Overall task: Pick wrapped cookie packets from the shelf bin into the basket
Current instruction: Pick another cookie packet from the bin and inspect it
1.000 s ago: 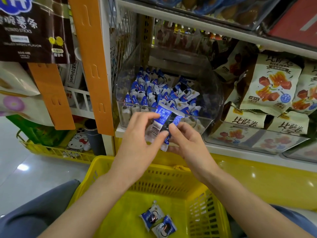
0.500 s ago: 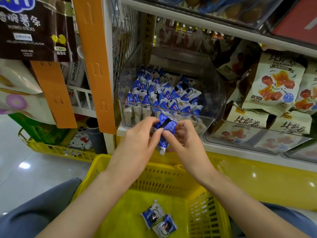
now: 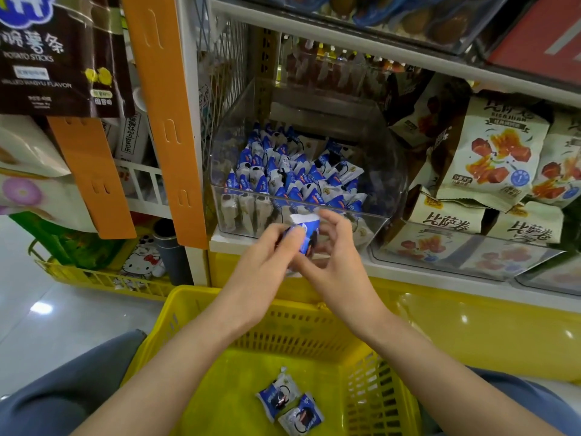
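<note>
Two bare forearms reach forward over the yellow basket (image 3: 220, 309), and the hands meet just in front of the front wall of the clear shelf bin (image 3: 371, 225). The left hand (image 3: 261, 262) pinches a blue-and-white cookie packet (image 3: 303, 229) between thumb and fingertips; the right hand (image 3: 333, 265) grips its other side with curled fingers. The bin holds many loose packets (image 3: 283, 177). On the basket floor lie two more packets (image 3: 278, 396).

Bare forearms (image 3: 195, 357) above grey-blue trousers (image 3: 63, 391) on both legs.
</note>
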Demonstrator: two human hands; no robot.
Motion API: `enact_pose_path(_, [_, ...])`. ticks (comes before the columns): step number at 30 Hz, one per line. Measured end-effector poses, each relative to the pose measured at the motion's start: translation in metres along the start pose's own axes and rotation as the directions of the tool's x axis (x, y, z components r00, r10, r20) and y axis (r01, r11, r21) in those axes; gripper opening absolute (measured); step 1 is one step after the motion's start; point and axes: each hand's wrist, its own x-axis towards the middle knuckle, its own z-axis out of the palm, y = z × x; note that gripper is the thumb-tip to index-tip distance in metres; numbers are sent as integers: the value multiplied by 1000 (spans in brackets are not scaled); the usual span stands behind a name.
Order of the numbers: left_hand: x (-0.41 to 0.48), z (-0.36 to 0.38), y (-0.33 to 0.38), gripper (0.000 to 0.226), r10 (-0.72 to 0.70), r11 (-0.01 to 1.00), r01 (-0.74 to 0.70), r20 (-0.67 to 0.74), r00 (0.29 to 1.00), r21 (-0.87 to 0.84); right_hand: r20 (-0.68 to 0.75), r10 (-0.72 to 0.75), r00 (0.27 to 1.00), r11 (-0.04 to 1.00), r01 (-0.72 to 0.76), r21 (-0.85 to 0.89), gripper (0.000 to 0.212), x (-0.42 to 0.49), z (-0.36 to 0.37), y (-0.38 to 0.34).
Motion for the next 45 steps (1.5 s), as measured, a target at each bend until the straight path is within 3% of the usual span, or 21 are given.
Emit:
enact_pose_path(3, [3,4,-2,11,16,996,-6,-111,994,90,-14,-36,999,994,34,-107,78,-1,0,1])
enact_pose_path(5, [7,1,-1,12,-10,1000,12,-173,985,8,8,-22,1000,996,22,-89,74,0,-1,-1])
enact_pose_path(10, [11,-9,8,10,55,995,-69,-202,978,-65,77,9,997,997,-16,79,25,4,-10,-11])
enact_pose_path(12, [13,-14,13,12,150,985,-128,-201,968,118,91,-5,996,994,-4,105,20,5,-13,-16])
enact_pose_path(15, [20,-30,20,29,324,826,-200,-154,933,528,-5,-12,1000,998,13,66,12,15,-23,-24])
enact_pose_path(18, [33,-44,28,36,458,631,-250,-93,884,735,-166,26,986,999,-29,-15,10,47,-36,-32])
enact_pose_path(21, [47,-56,22,33,452,414,-229,19,892,881,-279,62,958,996,-77,-43,24,98,-46,-41])
enact_pose_path(25, [55,-67,12,31,435,250,-264,136,890,932,-391,49,919,967,-142,-213,32,173,-52,-34])
enact_pose_path(30, [60,-67,5,35,518,219,-285,136,844,933,-299,137,944,757,-295,-583,41,241,-51,-2])
enact_pose_path(33, [63,-69,-2,37,558,198,-305,149,816,931,-322,72,944,711,-275,-647,36,263,-48,5])
enact_pose_path(36, [66,-69,-7,37,599,174,-317,156,786,932,-246,36,969,638,-212,-740,37,270,-44,11])
enact_pose_path(40, [68,-69,-12,35,635,155,-316,151,758,936,-116,78,990,652,-139,-745,36,275,-41,16])
enact_pose_path(45, [69,-67,-12,36,644,168,-317,139,753,933,-76,141,987,708,-154,-689,43,277,-47,11])
